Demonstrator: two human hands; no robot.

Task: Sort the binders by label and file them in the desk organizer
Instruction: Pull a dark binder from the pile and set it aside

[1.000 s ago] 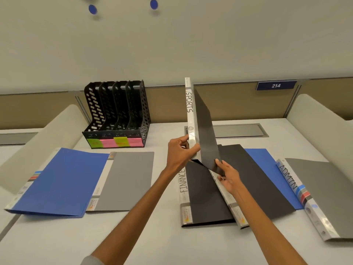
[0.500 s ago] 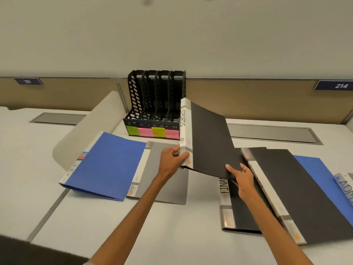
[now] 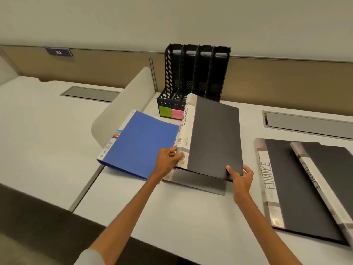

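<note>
A black binder with a white spine marked SPORTS (image 3: pixel 214 134) lies nearly flat over a grey binder (image 3: pixel 200 183), just in front of the black desk organizer (image 3: pixel 196 73). My left hand (image 3: pixel 168 161) grips the near end of its spine. My right hand (image 3: pixel 239 176) grips its near right corner. A blue binder (image 3: pixel 141 144) lies to the left, partly under the SPORTS binder. Two black binders marked FINANCE (image 3: pixel 298 188) (image 3: pixel 332 175) lie overlapping at the right. Green and pink sticky labels (image 3: pixel 170 112) show on the organizer's front; the others are hidden.
A curved white divider panel (image 3: pixel 126 109) stands left of the blue binder, beside the seam between two desks. Grey cable covers (image 3: pixel 89 93) (image 3: pixel 309 123) are set into the desktops. A tan partition with a number plate (image 3: pixel 59 52) runs behind. The desk's near edge meets a dark floor.
The SPORTS binder has gone from upright over the FINANCE binders to nearly flat over the grey binder on the left. Both hands moved with it, and the view shifted left.
</note>
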